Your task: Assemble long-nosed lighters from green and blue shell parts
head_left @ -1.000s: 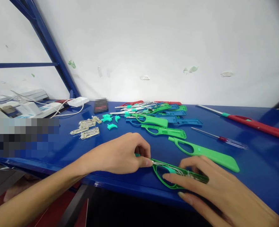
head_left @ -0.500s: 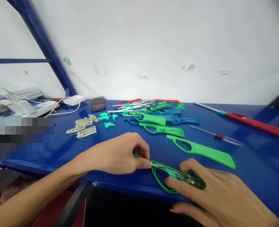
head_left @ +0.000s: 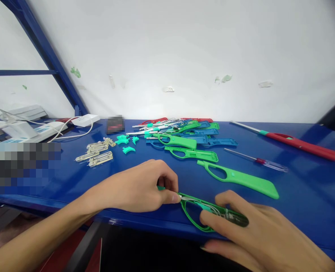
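Note:
A green half-shell of a long-nosed lighter [head_left: 203, 228] lies open side up at the table's front edge. Inside it are thin white wires [head_left: 188, 198], a teal trigger [head_left: 205, 207] and a dark see-through tank [head_left: 238, 218]. My left hand [head_left: 147, 187] pinches the shell's narrow front end between thumb and fingers; a bit of teal shows behind them. My right hand [head_left: 249, 226] grips the wide rear half, index finger on its far side and another finger near the trigger loop. Its palm hides part of the shell. Beyond my right hand rests a closed green lighter casing [head_left: 249, 185].
Behind lies a pile of green, blue and red casings [head_left: 184, 132] with metal tubes. Left of it are teal triggers [head_left: 128, 150] and clear tanks [head_left: 101, 158]. A screwdriver [head_left: 269, 164] and a red lighter [head_left: 303, 145] are at right, a white cable [head_left: 68, 136] far left.
The camera view has shifted slightly, so the table things sit a little further left. Both hands keep hold of the lighter half-shell in nearly the same pose.

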### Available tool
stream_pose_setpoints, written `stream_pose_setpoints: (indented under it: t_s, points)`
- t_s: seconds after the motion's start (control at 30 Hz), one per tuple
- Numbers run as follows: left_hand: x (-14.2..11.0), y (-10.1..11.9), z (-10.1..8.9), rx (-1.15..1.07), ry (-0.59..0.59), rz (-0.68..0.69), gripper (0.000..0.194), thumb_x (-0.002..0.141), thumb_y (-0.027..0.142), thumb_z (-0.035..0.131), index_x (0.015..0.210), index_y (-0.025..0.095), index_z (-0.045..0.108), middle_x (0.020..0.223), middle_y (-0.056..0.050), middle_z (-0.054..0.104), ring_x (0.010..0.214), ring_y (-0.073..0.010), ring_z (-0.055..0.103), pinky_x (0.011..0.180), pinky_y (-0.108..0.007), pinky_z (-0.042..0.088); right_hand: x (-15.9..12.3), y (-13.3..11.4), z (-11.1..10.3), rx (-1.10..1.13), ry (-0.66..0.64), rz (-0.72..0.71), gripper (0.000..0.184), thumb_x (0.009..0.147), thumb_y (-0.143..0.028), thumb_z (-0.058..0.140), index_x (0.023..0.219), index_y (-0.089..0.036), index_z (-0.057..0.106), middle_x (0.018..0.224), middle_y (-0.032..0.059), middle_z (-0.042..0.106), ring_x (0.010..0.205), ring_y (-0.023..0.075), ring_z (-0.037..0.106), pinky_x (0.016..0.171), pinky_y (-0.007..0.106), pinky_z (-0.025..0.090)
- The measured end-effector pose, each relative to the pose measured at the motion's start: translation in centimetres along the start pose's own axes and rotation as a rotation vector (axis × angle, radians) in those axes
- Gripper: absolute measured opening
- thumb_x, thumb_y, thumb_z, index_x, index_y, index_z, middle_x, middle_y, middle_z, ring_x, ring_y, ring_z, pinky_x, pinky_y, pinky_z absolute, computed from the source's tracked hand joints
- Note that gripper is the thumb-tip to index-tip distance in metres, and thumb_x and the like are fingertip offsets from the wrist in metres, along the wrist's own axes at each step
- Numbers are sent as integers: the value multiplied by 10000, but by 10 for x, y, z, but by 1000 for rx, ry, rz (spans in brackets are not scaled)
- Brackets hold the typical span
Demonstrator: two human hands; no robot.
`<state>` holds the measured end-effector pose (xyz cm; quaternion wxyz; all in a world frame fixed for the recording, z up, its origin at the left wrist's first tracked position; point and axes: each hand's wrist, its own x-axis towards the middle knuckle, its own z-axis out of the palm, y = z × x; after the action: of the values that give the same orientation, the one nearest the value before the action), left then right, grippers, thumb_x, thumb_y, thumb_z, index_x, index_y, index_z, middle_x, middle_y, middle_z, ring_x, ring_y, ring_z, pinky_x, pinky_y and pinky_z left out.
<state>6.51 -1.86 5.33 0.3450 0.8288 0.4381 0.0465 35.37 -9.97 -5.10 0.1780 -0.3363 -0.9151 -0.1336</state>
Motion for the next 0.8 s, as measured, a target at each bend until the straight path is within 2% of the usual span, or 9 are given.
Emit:
stream_pose_setpoints:
  t_s: [0.1,0.3,0.47,0.67,0.8]
  points:
    - [-1,0,1,0,13,2,210,965,409,728,910,244,846,970,-48,829,849,-242,746,708,-325,522,-6,-6,4,-16,-24,77,232,1148,-524,666,1233,-319,736,1094,22,690,626,186,718,482,340,539]
    - [-2,-2,-1,-55,37,14,167,963,390,801,923,246,876,961,-27,832,877,-223,740,754,-312,534,-12,-7,7,1,-47,119,396,1183,-638,532,1403,-392,750,1188,45,713,713,183,737,609,326,628]
    - [-1,-6,2,-106,89,52,112,972,334,860,936,244,917,961,-5,838,875,-195,742,767,-308,518,-20,-6,10,25,-32,159,502,1137,-743,547,1479,-438,754,1254,66,756,776,197,771,701,348,676]
    - [4,-13,10,-108,177,149,71,990,210,864,948,232,917,924,9,846,868,-176,754,785,-300,523,-15,-4,8,23,8,169,510,1145,-696,586,1561,-437,727,1315,88,772,888,228,809,721,354,694]
    - [4,-19,16,-32,232,153,67,1020,244,865,967,252,905,994,6,847,981,-205,763,871,-321,533,-5,-1,3,-31,51,117,486,1140,-671,626,1567,-461,729,1385,90,778,1117,292,804,928,454,695]
